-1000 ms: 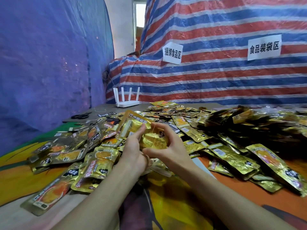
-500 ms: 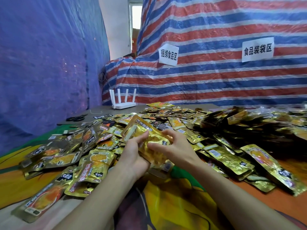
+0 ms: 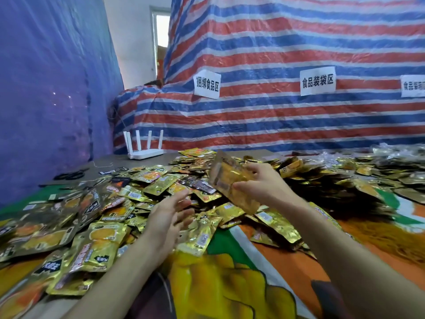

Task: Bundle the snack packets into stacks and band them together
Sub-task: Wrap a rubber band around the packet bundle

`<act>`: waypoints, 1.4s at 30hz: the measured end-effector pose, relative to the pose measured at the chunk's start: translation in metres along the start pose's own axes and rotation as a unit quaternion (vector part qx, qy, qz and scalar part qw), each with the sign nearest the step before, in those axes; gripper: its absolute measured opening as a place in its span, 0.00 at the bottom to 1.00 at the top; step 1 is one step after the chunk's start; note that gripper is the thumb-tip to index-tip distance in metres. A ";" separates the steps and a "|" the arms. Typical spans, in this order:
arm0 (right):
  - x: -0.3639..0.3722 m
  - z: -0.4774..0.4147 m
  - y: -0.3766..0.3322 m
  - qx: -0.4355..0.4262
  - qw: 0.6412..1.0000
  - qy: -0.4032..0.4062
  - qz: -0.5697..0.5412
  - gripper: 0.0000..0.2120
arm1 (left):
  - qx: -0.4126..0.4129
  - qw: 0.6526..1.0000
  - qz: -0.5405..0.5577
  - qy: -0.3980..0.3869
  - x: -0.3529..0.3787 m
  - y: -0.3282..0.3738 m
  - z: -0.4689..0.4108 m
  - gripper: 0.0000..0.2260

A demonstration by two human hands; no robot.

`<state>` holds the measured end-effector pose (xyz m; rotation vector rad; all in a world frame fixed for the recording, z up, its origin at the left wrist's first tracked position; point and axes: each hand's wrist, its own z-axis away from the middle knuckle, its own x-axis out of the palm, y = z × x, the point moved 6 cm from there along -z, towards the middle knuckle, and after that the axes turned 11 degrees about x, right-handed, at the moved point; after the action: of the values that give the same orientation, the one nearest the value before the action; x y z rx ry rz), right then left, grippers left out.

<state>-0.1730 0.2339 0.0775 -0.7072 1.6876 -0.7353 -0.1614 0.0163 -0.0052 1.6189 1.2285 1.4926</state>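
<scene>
left hand (image 3: 169, 211): fingers straight, loosely spread, palm facing right, held nothing | right hand (image 3: 264, 184): raised higher, gripped tilted gold foil snack-packet stack (image 3: 230, 180) | forearms (image 3: 115, 272): bare, extended forward

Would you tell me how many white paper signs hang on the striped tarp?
3. The left sign hangs near the tarp corner, the middle sign is right of it, and the right sign is cut by the frame edge. More may lie out of view.

A grey table (image 3: 108, 161) under an orange, green and yellow printed cloth (image 3: 287, 275) carries heaped gold foil snack packets (image 3: 158, 184); a white router (image 3: 145, 154) and black scissors (image 3: 70, 175) lie at its far left corner.
</scene>
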 end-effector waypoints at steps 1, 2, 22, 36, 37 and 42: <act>-0.016 -0.001 0.002 -0.004 0.996 0.055 0.067 0.09 | 0.008 1.000 -0.004 0.004 -0.003 0.001 -0.002 0.24; -0.030 -0.001 0.005 -0.012 0.985 0.114 0.128 0.11 | 0.016 1.000 -0.014 0.007 -0.004 0.001 -0.003 0.20; 0.028 0.009 0.011 -0.097 0.921 0.152 0.345 0.28 | 0.210 0.839 -0.502 -0.018 0.001 0.012 -0.015 0.13; 0.146 -0.084 0.011 -0.044 0.946 0.049 0.316 0.27 | 0.056 0.643 -0.755 -0.116 -0.029 -0.002 -0.124 0.35; 0.146 -0.084 0.011 -0.051 0.943 0.062 0.322 0.24 | 0.061 0.631 -0.762 -0.129 -0.031 -0.002 -0.126 0.33; 0.142 -0.075 0.002 -0.083 0.956 0.098 0.264 0.14 | 0.137 0.624 -0.759 -0.124 -0.034 0.012 -0.120 0.23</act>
<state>-0.2762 0.1346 0.0056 -0.2717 2.0202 -0.2922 -0.2731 -0.0372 0.0127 0.3274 1.8446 -0.0452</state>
